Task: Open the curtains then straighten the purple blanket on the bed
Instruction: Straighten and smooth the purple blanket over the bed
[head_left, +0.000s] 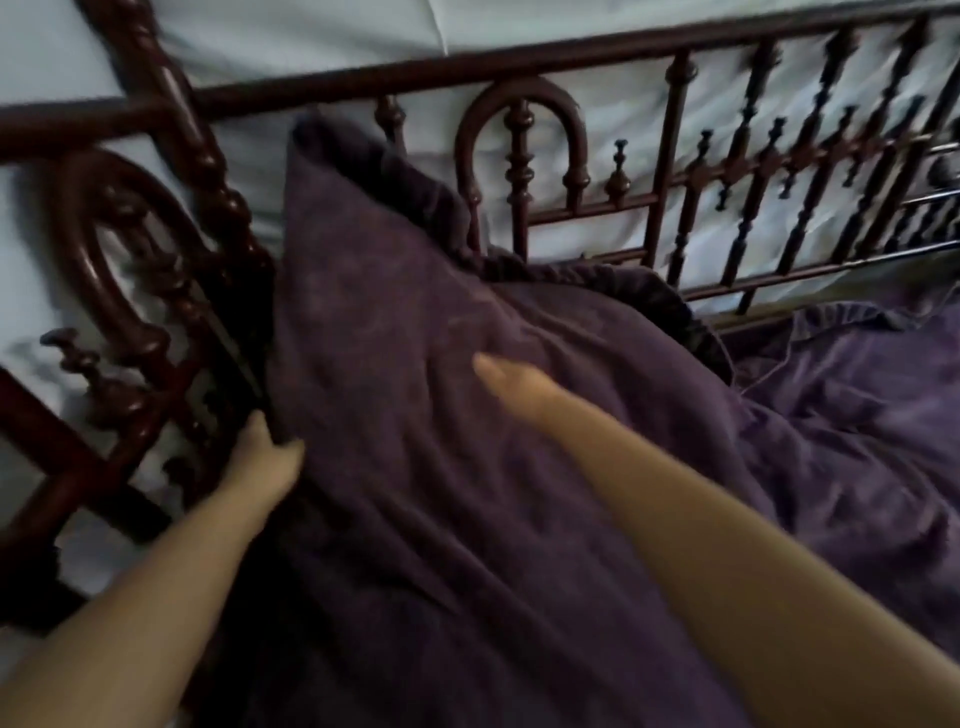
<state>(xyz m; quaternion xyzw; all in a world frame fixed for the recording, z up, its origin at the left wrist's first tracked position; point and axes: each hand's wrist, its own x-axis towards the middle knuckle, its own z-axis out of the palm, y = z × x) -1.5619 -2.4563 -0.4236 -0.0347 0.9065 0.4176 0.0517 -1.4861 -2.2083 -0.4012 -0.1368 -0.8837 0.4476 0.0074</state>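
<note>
straightening's underway: left hand (262, 457) grips the crumpled purple fabric blanket (415, 415) edge by the dark turned-wood bed rail (571, 57), right hand (511, 382) lies flat-fingered on it, holding nothing; next probably tug and smooth toward the corner.

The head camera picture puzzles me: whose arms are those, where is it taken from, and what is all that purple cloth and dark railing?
There is no machine here. A person wears a wide-angle camera on the head, so you look down along their own two bare arms. The picture is dim and blurred.

The purple cloth is the blanket, rumpled across a bed. One part of it stands up against the railing, with a ruffled edge along its top. The dark railing is the bed frame, made of turned reddish-brown spindles and arches, with pale fabric behind it.

The left hand grips the blanket's edge beside the frame. The right hand lies on top of the blanket with fingers stretched out, holding nothing.
</note>
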